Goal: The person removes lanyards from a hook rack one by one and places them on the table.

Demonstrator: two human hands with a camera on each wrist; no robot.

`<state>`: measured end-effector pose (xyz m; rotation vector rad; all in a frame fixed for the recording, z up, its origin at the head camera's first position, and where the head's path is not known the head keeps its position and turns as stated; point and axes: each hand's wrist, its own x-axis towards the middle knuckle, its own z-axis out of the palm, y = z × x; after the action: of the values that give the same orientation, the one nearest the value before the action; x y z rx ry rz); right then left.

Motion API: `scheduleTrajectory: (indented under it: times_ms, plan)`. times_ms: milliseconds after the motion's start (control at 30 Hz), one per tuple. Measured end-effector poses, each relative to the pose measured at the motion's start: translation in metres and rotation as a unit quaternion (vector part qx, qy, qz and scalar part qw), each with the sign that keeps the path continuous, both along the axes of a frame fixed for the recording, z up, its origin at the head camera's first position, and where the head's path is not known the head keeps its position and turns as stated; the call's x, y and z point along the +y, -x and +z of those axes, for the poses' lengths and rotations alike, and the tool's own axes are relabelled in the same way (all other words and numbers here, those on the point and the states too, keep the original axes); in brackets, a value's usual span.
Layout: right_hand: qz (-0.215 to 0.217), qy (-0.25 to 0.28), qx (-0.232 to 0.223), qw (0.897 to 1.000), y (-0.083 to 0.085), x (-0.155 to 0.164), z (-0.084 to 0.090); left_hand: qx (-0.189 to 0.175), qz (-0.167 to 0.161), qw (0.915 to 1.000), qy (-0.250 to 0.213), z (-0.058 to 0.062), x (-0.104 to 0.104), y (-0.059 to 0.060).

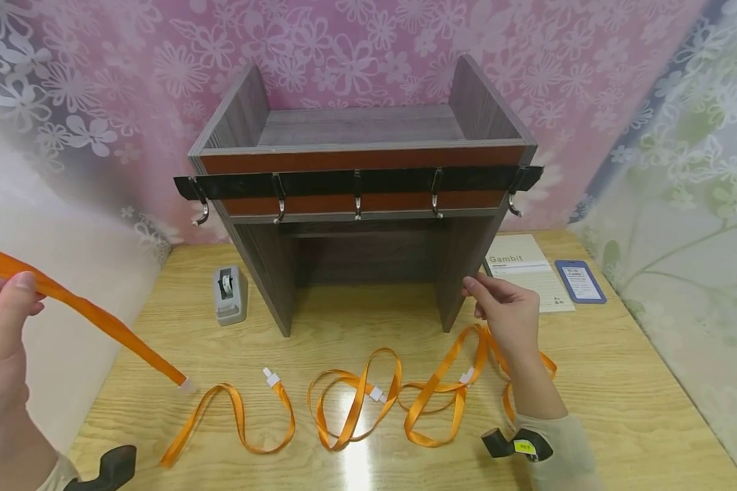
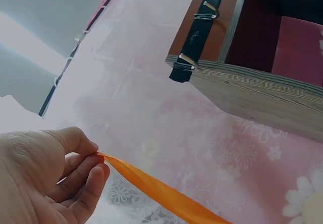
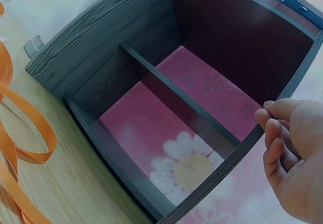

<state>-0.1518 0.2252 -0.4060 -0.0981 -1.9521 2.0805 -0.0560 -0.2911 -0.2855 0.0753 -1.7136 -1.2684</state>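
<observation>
Left hand [image 1: 0, 327] pinches the orange lanyard [image 1: 117, 331]; right hand [image 1: 510, 310] touches the shelf [image 1: 460, 273].

Left hand [image 1: 0, 341] pinching (right hand [image 1: 508, 310] relaxed)

Bright, even indoor light leaves a glare streak on the table [image 1: 356, 470], while wide-angle distortion bends the edges and wrist views look washed-out.

Home/office desk: floral wallpaper [image 1: 368, 41], tape dispenser [image 1: 229, 293], ID badge [image 1: 580, 280].
</observation>
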Motion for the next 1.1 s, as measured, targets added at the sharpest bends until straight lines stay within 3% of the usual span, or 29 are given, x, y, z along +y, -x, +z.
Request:
scheduleTrajectory:
  times_ms: [100, 267, 333, 500, 700, 767, 933, 1100]
  plan:
    - [0.0, 0.0, 0.005, 1.0, 0.0, 0.0, 0.0, -0.004, -0.009, 0.9997, 0.021, -0.005, -0.003, 0.0]
    - [0.002, 0.001, 0.012, 1.0, 0.001, 0.0, -0.001, 0.018, -0.045, 0.9985, -0.027, -0.007, -0.003, 0.001]
    - [0.001, 0.001, 0.014, 1.0, 0.001, 0.0, -0.001, 0.008, -0.038, 0.9982, -0.045, -0.007, -0.001, 0.0]
    - [0.0, -0.001, 0.016, 1.0, 0.002, 0.002, -0.001, -0.053, 0.018, 0.9982, -0.023, -0.004, 0.003, -0.006]
    - [0.001, -0.003, 0.012, 1.0, 0.002, 0.002, -0.001, -0.065, 0.019, 0.9968, -0.042, -0.012, 0.007, -0.007]
    - [0.002, -0.003, 0.011, 1.0, 0.002, 0.002, -0.001, -0.072, 0.011, 0.9954, -0.062, -0.018, 0.008, -0.008]
    - [0.003, -0.001, 0.015, 1.0, 0.002, 0.002, -0.002, -0.052, -0.056, 0.9837, -0.163, -0.03, 0.011, -0.012]
    - [0.004, 0.001, 0.018, 1.0, 0.002, 0.001, -0.003, -0.07, -0.062, 0.9784, -0.184, -0.042, 0.015, -0.018]
